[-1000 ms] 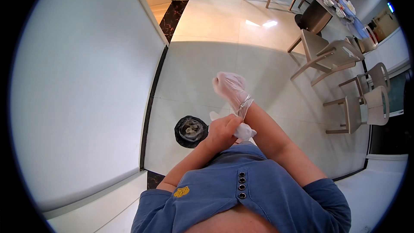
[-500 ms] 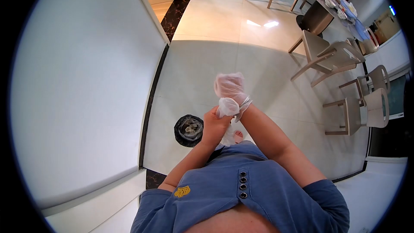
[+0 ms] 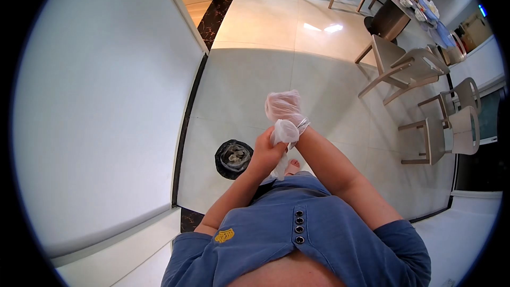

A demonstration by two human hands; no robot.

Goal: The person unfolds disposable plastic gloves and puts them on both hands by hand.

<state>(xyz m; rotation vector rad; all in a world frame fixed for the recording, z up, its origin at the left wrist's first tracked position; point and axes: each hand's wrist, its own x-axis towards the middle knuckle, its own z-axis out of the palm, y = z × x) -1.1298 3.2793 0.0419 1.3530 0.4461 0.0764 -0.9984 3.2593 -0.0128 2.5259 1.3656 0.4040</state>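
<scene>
a thin clear glove [image 3: 284, 105] is worn on the right hand [image 3: 285, 107], whose fingers are loosely curled and hold nothing that can be seen. the left hand [image 3: 267, 154] is bare and closed in a pinch on a second, crumpled glove [image 3: 284, 133], held touching the right wrist, just below the gloved hand. part of that loose glove hangs down past the left palm toward the shirt [image 3: 297, 228]. a black bin [image 3: 234, 159] stands on the floor [image 3: 255, 74] just left of the left hand and lower. chairs [image 3: 404, 72] stand well apart, to the right of both hands.

the step in hand is judged to be work at the cuff of the worn glove, with the spare one kept bunched in the same grip. a pinch on the cuff edge itself seems to be called for next, without the thin film being torn.
</scene>
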